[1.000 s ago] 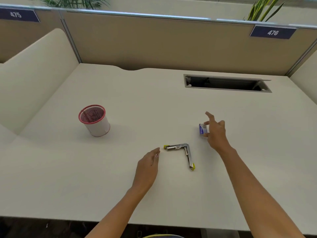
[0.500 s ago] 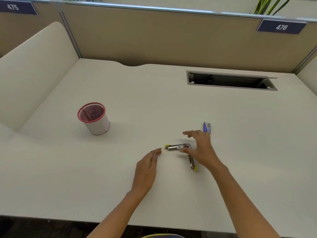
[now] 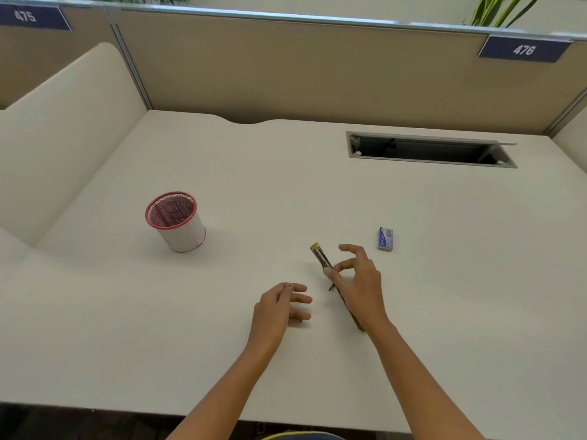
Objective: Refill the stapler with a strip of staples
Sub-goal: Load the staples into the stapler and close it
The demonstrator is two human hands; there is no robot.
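Observation:
A small metal stapler (image 3: 321, 258) with yellow-green ends is swung wide open and lifted off the white desk (image 3: 317, 192). My right hand (image 3: 360, 281) pinches it near the hinge between thumb and fingers; its lower arm runs down beside my wrist and is partly hidden. My left hand (image 3: 279, 308) hovers just left of it, fingers loosely apart, holding nothing. A small blue and white staple box (image 3: 385, 238) lies on the desk to the right of my right hand. No loose strip of staples is visible.
A red-rimmed mesh pen cup (image 3: 175, 221) stands on the desk at the left. A rectangular cable slot (image 3: 430, 150) is cut into the desk at the back right. Beige partitions (image 3: 286, 68) close off the back and left.
My right hand left the staple box, came back to the stapler and picked it up, turning it so one arm points away. My left hand stayed close by, fingers spreading slightly.

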